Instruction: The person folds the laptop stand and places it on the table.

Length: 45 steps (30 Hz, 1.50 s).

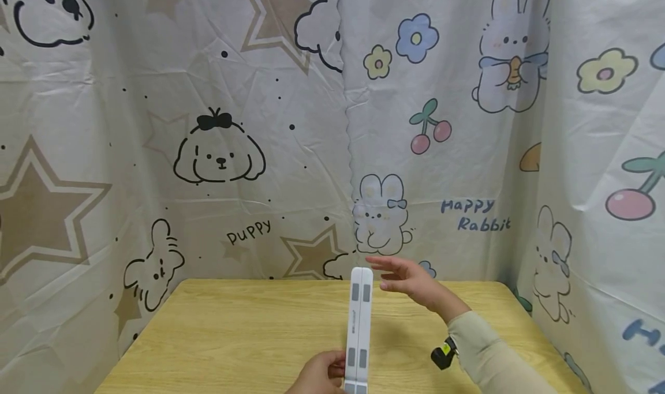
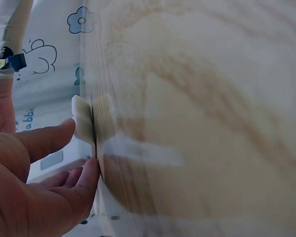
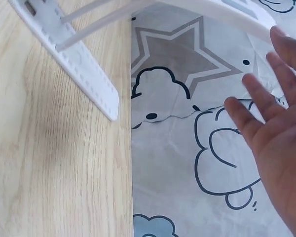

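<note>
A white folding laptop stand stands on the table, its two narrow bars side by side with grey pads in the head view. My left hand holds its near end from the left; in the left wrist view the thumb and fingers are about the stand's lipped end, close to the tabletop. My right hand is beside the far end, fingers spread and holding nothing. The right wrist view shows the stand's lower leg and cross rods, with the right fingertips near the upper bar; contact there is unclear.
The light wooden table ends at a patterned curtain that hangs behind and along both sides. A small black device is strapped at the right wrist.
</note>
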Each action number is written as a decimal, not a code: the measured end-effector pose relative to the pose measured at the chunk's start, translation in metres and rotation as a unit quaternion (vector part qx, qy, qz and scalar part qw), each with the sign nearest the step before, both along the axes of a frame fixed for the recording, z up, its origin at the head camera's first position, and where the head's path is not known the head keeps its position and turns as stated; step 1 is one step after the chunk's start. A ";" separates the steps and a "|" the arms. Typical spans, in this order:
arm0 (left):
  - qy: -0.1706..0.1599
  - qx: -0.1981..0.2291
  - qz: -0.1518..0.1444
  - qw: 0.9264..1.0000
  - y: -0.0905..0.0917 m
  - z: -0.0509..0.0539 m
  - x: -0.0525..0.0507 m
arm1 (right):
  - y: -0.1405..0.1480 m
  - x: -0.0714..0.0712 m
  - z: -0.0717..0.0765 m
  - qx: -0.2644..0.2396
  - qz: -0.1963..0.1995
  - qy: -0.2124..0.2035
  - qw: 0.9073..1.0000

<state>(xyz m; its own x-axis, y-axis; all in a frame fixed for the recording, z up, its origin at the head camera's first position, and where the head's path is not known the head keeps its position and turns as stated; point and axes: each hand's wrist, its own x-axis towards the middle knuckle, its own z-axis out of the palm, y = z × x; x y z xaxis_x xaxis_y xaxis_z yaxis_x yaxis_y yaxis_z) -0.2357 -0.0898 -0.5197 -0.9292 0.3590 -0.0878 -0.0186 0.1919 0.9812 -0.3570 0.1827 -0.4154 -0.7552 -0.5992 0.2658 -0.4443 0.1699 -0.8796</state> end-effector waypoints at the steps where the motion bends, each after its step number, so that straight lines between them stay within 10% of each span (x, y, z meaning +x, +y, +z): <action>1: -0.004 -0.003 0.000 1.000 0.000 0.000 0.000 | -0.001 -0.001 0.001 0.002 0.011 -0.001 1.000; 11: 0.002 -0.012 -0.005 1.000 0.002 -0.006 -0.004 | -0.001 -0.005 -0.002 0.015 0.044 0.017 0.999; 45: 0.061 -0.077 -0.145 0.984 -0.011 0.004 -0.023 | 0.028 0.016 0.000 0.052 -0.090 0.115 0.988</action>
